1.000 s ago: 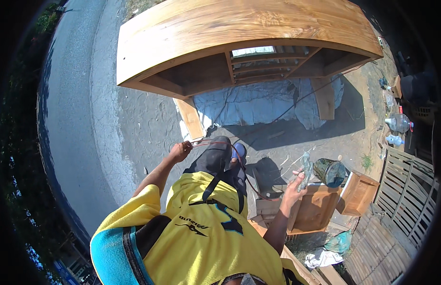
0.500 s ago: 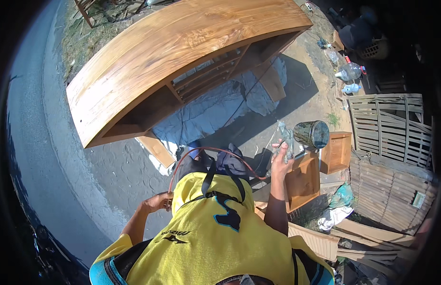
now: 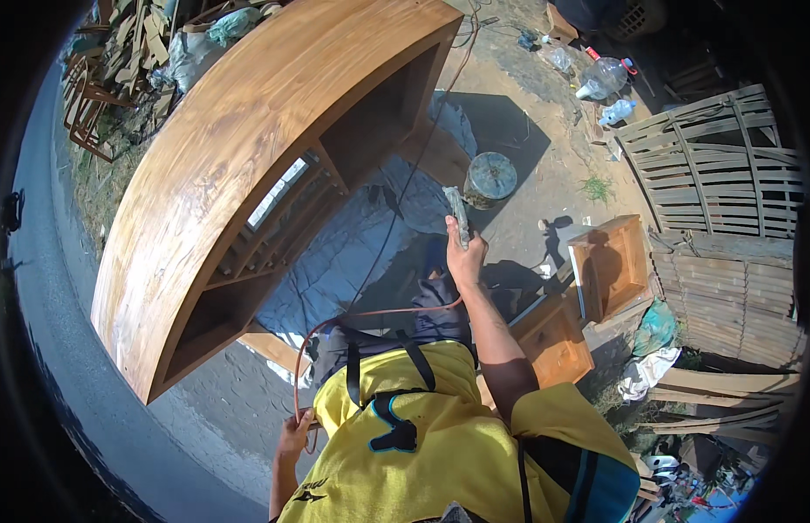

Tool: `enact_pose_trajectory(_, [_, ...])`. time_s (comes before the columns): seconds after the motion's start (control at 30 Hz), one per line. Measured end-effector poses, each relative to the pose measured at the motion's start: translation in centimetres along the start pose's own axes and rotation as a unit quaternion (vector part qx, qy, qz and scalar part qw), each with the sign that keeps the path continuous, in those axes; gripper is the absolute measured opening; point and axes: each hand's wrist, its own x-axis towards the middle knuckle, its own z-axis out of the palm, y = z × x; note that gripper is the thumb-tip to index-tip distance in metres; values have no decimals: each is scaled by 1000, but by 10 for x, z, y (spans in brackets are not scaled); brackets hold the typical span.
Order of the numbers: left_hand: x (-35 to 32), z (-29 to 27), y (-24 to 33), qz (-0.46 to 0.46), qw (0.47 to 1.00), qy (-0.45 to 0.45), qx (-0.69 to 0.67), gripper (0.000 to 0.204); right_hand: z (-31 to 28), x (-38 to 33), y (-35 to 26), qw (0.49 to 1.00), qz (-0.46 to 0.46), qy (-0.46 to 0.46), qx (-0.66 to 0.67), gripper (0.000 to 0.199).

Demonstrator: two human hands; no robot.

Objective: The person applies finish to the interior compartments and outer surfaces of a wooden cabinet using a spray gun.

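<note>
My right hand [image 3: 464, 254] is raised in front of me and grips a slim grey tool [image 3: 457, 213] that points up toward the big curved wooden cabinet [image 3: 239, 166]. A thin orange hose [image 3: 353, 317] runs from that hand across my yellow shirt [image 3: 422, 444] down to my left hand [image 3: 293, 434]. The left hand is closed on the hose low at my left side. A dark cable [image 3: 405, 187] runs from near the tool up along the cabinet's open front.
A grey-blue sheet [image 3: 335, 261] lies under the cabinet. A round tin can [image 3: 490, 177] stands just beyond my right hand. Wooden drawer boxes [image 3: 610, 266] and slatted panels [image 3: 719, 174] lie to the right, plastic bottles [image 3: 605, 78] at the top right. A paved road [image 3: 65, 366] runs along the left.
The view has swung, so the cabinet now sits to the upper left. My left hand has dropped to my side with the hose. My right hand has stayed raised with the tool.
</note>
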Motion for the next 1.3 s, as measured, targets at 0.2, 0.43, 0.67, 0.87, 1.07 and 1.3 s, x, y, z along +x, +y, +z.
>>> enact_pose_trajectory(0.2, [111,94,108,157,937,204,238,30,102,123,83,997,45,-21,-53,58])
enact_pose_trajectory(0.43, [262,141,140,245,874,171,383,24,214,200,198,996,32,-21,-85,39])
enact_pose_trajectory(0.67, [438,148,108,361,806,193,428,20,228,239,141,992,-99,58,-56,26])
enact_pose_trajectory(0.87, [537,146,90,500,752,240,357,14,222,257,67,933,-281,224,35,48])
enact_pose_trajectory(1.07, [565,131,67,527,761,225,304,15,238,262,61,921,-295,252,6,56])
enact_pose_trajectory(1.3, [559,106,45,564,740,243,273,17,295,227,132,967,-153,199,-31,51])
